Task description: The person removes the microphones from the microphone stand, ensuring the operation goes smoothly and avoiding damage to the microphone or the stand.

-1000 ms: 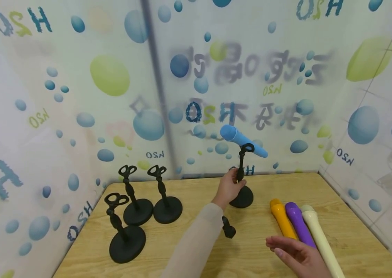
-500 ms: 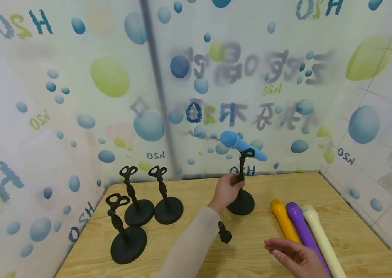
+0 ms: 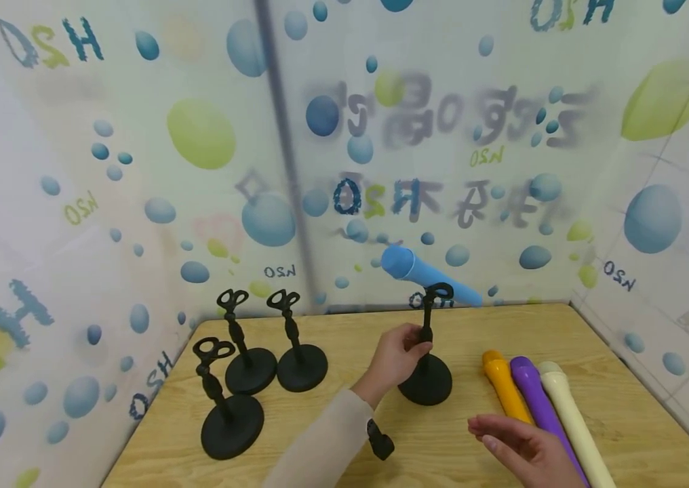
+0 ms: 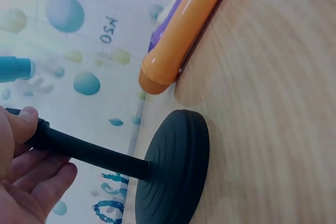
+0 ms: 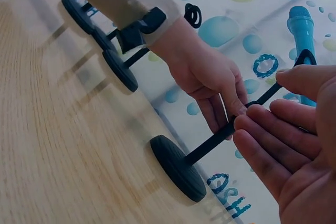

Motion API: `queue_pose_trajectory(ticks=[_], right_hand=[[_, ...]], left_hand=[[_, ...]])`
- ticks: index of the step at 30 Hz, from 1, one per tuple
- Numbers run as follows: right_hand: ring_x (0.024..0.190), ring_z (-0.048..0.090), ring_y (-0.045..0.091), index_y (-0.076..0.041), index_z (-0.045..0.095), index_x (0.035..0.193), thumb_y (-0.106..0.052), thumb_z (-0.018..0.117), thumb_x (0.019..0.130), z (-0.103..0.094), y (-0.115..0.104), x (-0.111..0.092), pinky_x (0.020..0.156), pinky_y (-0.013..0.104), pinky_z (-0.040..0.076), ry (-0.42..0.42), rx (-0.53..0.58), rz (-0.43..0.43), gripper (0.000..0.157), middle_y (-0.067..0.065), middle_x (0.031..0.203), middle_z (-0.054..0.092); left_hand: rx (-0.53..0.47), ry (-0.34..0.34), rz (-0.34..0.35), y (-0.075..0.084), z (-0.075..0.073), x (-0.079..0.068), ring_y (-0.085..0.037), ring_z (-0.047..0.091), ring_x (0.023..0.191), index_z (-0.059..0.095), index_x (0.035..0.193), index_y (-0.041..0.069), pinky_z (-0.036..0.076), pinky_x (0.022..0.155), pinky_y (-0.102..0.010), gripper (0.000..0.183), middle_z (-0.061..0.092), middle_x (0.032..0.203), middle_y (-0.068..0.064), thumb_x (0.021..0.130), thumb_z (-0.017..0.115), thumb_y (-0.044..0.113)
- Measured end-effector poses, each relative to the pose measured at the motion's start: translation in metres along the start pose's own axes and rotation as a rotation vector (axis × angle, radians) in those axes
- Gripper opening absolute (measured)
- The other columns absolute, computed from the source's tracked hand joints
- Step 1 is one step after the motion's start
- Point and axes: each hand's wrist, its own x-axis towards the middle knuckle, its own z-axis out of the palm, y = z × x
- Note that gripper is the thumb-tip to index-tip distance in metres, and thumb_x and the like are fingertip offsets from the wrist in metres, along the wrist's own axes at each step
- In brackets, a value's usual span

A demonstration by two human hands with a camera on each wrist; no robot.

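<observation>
My left hand grips the upright post of a black microphone stand, thumb and fingers around it. A blue microphone sits tilted in the clip at the top, its head up to the left. In the left wrist view the stand's round base is at the wooden tabletop. My right hand hovers palm inward at the front right, fingers extended and holding nothing. It is nearest an orange microphone, beside a purple microphone and a cream microphone, all lying on the table.
Three more black microphone stands, a front one, a back one and a right one, stand upright on the table's left side with bare clips. Patterned curtain walls enclose the wooden table at the back and sides.
My left hand has brought the stand with the blue microphone nearer to me, down in the head view. The right hand and the lying microphones have stayed nearly in place.
</observation>
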Motion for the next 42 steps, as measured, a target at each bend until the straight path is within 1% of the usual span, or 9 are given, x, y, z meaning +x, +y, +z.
queue_pose_trajectory(ticks=[5,9,17,21,26,32,35,37,42], right_hand=[[0.107,0.078,0.011,0.001,0.071,0.134,-0.019,0.073,0.104,0.000,-0.003,0.003,0.088,0.020,0.061,-0.025,-0.012,-0.010,0.036,0.011,0.124,0.081],[0.107,0.078,0.011,0.001,0.071,0.133,-0.019,0.073,0.105,0.002,-0.004,0.003,0.088,0.020,0.062,-0.035,-0.001,-0.018,0.035,0.010,0.123,0.081],[0.107,0.078,0.012,-0.001,0.072,0.133,-0.021,0.073,0.104,0.007,-0.008,0.002,0.090,0.025,0.063,-0.045,-0.005,-0.010,0.035,0.010,0.124,0.081],[0.107,0.078,0.012,-0.002,0.073,0.133,-0.021,0.073,0.105,0.008,-0.013,0.003,0.089,0.024,0.063,-0.040,-0.006,-0.016,0.034,0.009,0.124,0.081],[0.106,0.078,0.008,-0.003,0.073,0.132,-0.018,0.071,0.106,0.004,-0.023,0.003,0.087,0.022,0.063,-0.047,-0.023,-0.083,0.030,0.003,0.121,0.082],[0.108,0.077,0.006,-0.001,0.070,0.136,-0.012,0.065,0.109,-0.005,-0.040,0.001,0.086,0.022,0.063,-0.097,-0.029,-0.195,0.030,-0.004,0.122,0.082],[0.109,0.077,0.004,-0.003,0.070,0.138,-0.012,0.063,0.110,-0.010,-0.052,0.001,0.086,0.022,0.063,-0.113,-0.046,-0.233,0.030,-0.007,0.123,0.081],[0.110,0.077,0.005,-0.003,0.070,0.138,-0.010,0.063,0.110,-0.013,-0.061,0.002,0.086,0.022,0.063,-0.119,-0.072,-0.286,0.030,-0.007,0.124,0.081],[0.111,0.076,0.005,-0.009,0.070,0.139,-0.011,0.064,0.110,-0.023,-0.085,0.006,0.085,0.023,0.063,-0.112,-0.148,-0.356,0.030,-0.007,0.128,0.080]], left_hand=[[-0.016,-0.016,0.033,0.000,-0.009,-0.021,-0.014,0.075,0.100,0.074,0.126,0.008,0.062,0.095,-0.034,0.024,0.080,0.113,-0.006,0.105,0.073,0.018],[-0.038,-0.021,0.044,-0.002,-0.015,-0.037,-0.012,0.075,0.102,0.075,0.125,0.008,0.062,0.096,-0.032,0.023,0.080,0.113,-0.006,0.105,0.073,0.017],[-0.099,-0.019,0.042,-0.008,-0.022,-0.061,-0.012,0.076,0.104,0.076,0.124,0.011,0.062,0.097,-0.030,0.021,0.081,0.114,-0.005,0.104,0.074,0.015],[-0.115,-0.040,0.026,-0.007,-0.027,-0.071,-0.014,0.077,0.106,0.076,0.125,0.008,0.062,0.098,-0.031,0.022,0.082,0.114,-0.006,0.104,0.073,0.015],[-0.140,-0.073,-0.003,-0.003,-0.035,-0.084,-0.017,0.077,0.109,0.074,0.129,0.006,0.062,0.099,-0.032,0.025,0.081,0.118,-0.008,0.105,0.072,0.014],[-0.150,-0.087,-0.025,0.000,-0.044,-0.099,-0.017,0.076,0.110,0.075,0.130,0.010,0.063,0.099,-0.035,0.026,0.081,0.120,-0.007,0.105,0.072,0.013],[-0.147,-0.087,-0.024,0.001,-0.047,-0.106,-0.016,0.076,0.110,0.076,0.130,0.011,0.063,0.098,-0.032,0.026,0.081,0.120,-0.007,0.104,0.073,0.013],[-0.147,-0.087,-0.017,0.001,-0.048,-0.110,-0.016,0.077,0.110,0.076,0.130,0.009,0.063,0.097,-0.030,0.026,0.081,0.121,-0.007,0.104,0.073,0.012],[-0.176,-0.096,-0.014,0.003,-0.050,-0.119,-0.015,0.077,0.110,0.076,0.130,0.008,0.062,0.096,-0.027,0.026,0.081,0.122,-0.009,0.104,0.072,0.011]])
